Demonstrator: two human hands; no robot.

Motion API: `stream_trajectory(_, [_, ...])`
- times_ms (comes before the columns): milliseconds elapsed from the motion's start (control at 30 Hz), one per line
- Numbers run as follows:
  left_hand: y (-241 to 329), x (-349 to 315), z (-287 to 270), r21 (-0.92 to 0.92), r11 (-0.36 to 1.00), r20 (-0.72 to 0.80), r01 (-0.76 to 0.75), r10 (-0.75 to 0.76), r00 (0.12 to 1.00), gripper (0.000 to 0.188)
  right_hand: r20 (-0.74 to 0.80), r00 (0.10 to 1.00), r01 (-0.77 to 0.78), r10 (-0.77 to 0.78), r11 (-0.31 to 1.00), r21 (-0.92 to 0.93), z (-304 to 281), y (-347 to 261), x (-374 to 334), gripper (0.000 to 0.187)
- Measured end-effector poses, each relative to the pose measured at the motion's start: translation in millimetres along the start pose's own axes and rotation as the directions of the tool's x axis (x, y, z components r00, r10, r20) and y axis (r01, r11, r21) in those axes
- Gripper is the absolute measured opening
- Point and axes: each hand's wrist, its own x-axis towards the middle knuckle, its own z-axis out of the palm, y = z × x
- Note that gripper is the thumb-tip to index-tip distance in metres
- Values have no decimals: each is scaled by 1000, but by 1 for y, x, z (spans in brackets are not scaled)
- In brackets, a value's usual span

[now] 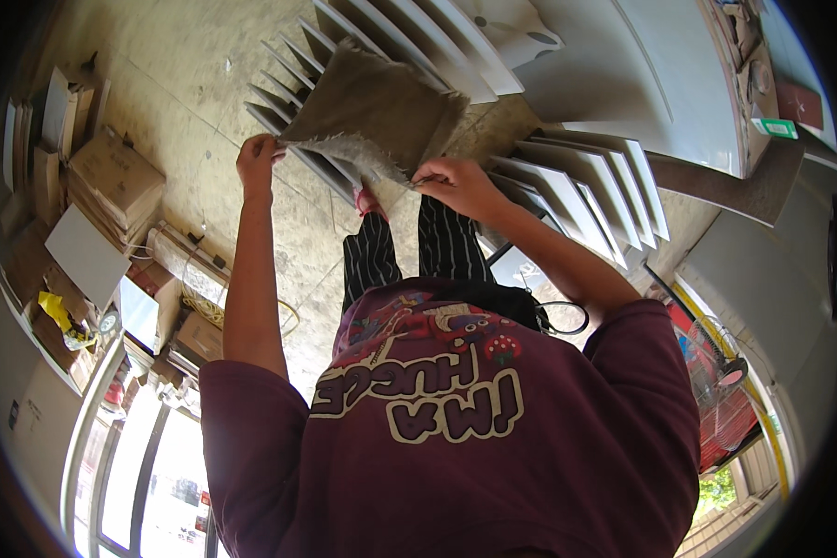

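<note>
While a frayed grey-brown cloth [372,102] stretches between them, the two hands stand well apart, each clamped on its near side! On the left, the left hand [260,166] has the corner pinched between thumb and fingers, arm reaching long and straight. Over on the right, the right hand [456,186] grips the other end of the near edge, elbow bent out wide. And look at that edge: it sags and curls between the grips, ragged threads showing along it. The far part of the cloth spreads in front of a row of thin upright panels [418,42], hiding some of them; whether it rests on them, I cannot tell.

Right of the striped trousers [451,242], a second row of panels [591,191] leans in a fan, pale faces to the light. Beneath it all runs the stained floor [158,65]. Out wide on the left, cardboard boxes [116,177] pile up, with a crumpled yellow item [58,312] near them. Across on the far right stands a wire-caged fan [725,400], and the maroon shirt [493,479] fills the foreground.
</note>
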Motion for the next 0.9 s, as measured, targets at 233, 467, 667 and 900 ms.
stream_trajectory(233, [-51,-30,-91,110,985,-212,136,-111,971,17,233,972,53,1,973,-226,58,-6,27,17])
stream_trajectory(467, [-32,-14,-138,81,990,-366,115,-78,927,16,282,959,49,1,984,-170,103,-19,39,18])
stream_trajectory(667, [7,35,-118,100,995,-332,18,17,943,18,131,990,-37,47,996,-79,93,-34,66,19])
stream_trajectory(900, [57,104,-28,102,991,-182,-90,108,977,19,-136,990,-18,27,998,68,62,-13,103,19])
